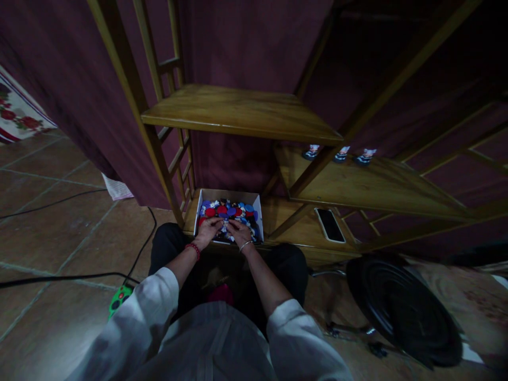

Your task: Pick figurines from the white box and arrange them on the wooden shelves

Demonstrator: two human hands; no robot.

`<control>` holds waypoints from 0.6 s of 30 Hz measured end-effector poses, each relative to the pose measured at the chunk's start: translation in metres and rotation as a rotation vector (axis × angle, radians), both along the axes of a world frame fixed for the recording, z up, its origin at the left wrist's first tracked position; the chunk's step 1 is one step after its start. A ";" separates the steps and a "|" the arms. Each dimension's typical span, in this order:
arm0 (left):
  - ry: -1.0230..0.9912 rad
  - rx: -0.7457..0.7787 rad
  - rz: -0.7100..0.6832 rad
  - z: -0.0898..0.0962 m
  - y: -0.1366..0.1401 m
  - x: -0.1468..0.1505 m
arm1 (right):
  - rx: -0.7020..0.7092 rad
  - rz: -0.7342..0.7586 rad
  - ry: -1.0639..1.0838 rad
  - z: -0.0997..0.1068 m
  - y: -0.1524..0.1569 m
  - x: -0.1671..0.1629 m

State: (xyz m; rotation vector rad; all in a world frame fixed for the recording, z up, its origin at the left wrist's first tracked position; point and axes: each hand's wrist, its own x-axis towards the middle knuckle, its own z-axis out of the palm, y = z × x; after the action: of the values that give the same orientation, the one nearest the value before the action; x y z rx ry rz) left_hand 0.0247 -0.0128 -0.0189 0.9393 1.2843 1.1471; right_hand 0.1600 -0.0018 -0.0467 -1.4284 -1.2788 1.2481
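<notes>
A shallow white cardboard box (259, 219) sits on the lowest wooden shelf, filled with small figurines and round discs in red, blue and purple. Over its front part, my left hand (210, 232) has its fingers pinched together, a red bead bracelet on the wrist. My right hand (239, 233), with a silver bangle, is closed opposite it. The fingertips of both hands meet around a small whitish figurine (225, 224), whose details are mostly hidden by the fingers.
Three figurines on dark round bases (363, 157) stand on the right middle shelf (369, 188). Below lies a phone (330, 225). An upper shelf board (238, 108) overhangs the box. A black round stool (405, 309) is at right; a green power strip (119, 300) with cables lies at left.
</notes>
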 end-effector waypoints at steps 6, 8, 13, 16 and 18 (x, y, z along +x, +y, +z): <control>-0.035 -0.011 -0.020 0.002 -0.001 -0.001 | -0.002 -0.032 0.041 0.011 -0.004 -0.002; -0.035 -0.007 -0.018 0.004 -0.002 0.000 | 0.003 -0.030 0.040 0.015 -0.006 -0.001; 0.009 0.028 -0.027 0.005 -0.003 0.000 | 0.016 -0.009 -0.001 0.021 -0.008 -0.001; 0.043 0.033 -0.022 0.004 -0.003 0.000 | 0.023 -0.012 -0.039 0.020 -0.008 -0.001; 0.046 0.039 -0.014 0.003 -0.003 0.000 | 0.039 -0.010 -0.053 0.017 -0.008 -0.001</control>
State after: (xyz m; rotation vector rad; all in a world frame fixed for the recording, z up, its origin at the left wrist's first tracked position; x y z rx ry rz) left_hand 0.0248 -0.0157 -0.0156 1.0068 1.2941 1.1492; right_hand 0.1591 -0.0093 -0.0298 -1.4465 -1.3226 1.1792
